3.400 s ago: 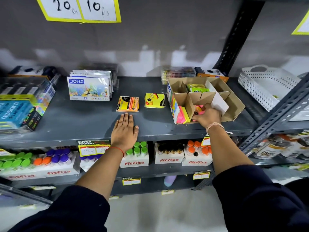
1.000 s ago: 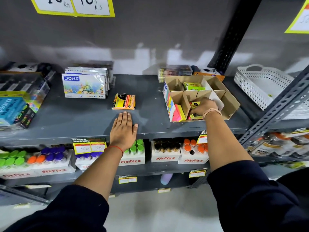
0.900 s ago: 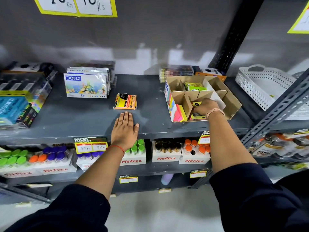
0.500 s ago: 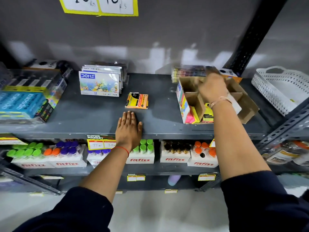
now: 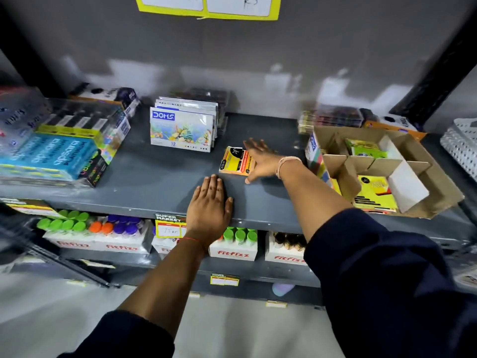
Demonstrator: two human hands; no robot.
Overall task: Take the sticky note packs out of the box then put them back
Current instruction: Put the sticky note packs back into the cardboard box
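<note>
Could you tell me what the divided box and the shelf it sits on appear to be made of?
The divided box looks like plain brown cardboard, matte, with folded flaps and raw edges. The shelf appears to be grey painted metal, smooth with a faint sheen.

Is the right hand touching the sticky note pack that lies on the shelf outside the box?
Touching. In the head view the right hand overlaps the right edge of the sticky note pack, with no gap visible.

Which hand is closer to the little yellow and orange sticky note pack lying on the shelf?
Right. The right hand is spread at the yellow and orange sticky note pack, touching its right edge. The left hand lies flat on the grey metal shelf, nearer the front edge.
</note>
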